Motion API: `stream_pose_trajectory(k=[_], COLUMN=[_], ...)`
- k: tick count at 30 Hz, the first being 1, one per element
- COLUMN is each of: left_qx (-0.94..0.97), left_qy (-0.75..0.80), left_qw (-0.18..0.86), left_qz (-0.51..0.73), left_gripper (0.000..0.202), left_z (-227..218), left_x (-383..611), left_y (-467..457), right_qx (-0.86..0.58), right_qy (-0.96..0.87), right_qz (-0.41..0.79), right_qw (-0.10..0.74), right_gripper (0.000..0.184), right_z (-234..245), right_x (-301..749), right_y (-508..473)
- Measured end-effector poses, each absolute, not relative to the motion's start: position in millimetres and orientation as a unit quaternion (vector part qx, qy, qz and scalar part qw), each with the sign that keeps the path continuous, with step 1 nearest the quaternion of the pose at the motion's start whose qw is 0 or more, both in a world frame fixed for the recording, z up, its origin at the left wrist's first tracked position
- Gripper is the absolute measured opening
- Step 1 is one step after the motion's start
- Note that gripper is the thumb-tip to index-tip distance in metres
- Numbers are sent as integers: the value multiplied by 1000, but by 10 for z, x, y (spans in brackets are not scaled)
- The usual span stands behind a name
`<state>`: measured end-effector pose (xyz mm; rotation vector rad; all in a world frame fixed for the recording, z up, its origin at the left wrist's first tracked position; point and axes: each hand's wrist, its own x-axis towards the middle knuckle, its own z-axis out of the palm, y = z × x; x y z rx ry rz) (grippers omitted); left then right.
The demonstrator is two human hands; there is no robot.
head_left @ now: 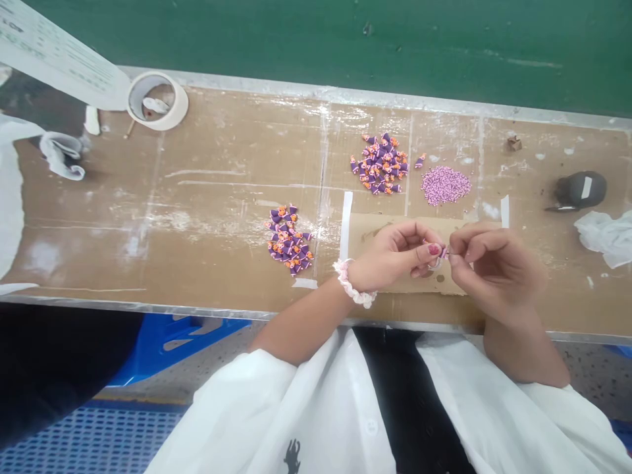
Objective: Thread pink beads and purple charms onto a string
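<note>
My left hand [390, 257], with a pale scrunchie at its wrist, pinches a tiny purple figurine [443, 253] between thumb and forefinger. Thumb and fingers of my right hand [498, 270] are pinched together at the figurine's right side; what they hold is too small to make out. Both hands are over a cardboard piece [378, 227] taped to the table. Behind them lie a pile of purple and orange figurines [380, 163] and a heap of small pink-purple pieces [446, 185]. A second figurine pile [290, 242] is left of my left hand.
A roll of white tape [172, 115] stands at the back left, near a printed sheet [64, 59]. To the right are a dark rounded object [581, 189] and crumpled white plastic [607, 236]. A blue stool [170, 345] is below the table's front edge.
</note>
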<state>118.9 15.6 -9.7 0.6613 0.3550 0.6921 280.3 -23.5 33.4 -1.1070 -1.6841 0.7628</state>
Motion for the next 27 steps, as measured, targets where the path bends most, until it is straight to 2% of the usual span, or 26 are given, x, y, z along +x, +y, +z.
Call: stream_pose_trajectory(k=[10, 27], left_qx=[383, 311], left_qy=[190, 163], left_qw=[841, 877], left_qz=[332, 328], left_gripper=[30, 28], left_z=[-54, -53], left_x=[1135, 1173], left_y=[178, 143], right_qx=[-461, -438], right_qy=[-678, -687], right_qz=[348, 304], right_qw=[454, 493], right_gripper=[26, 25], right_z=[360, 327], right_x=[2795, 2776], right_y=[-248, -224])
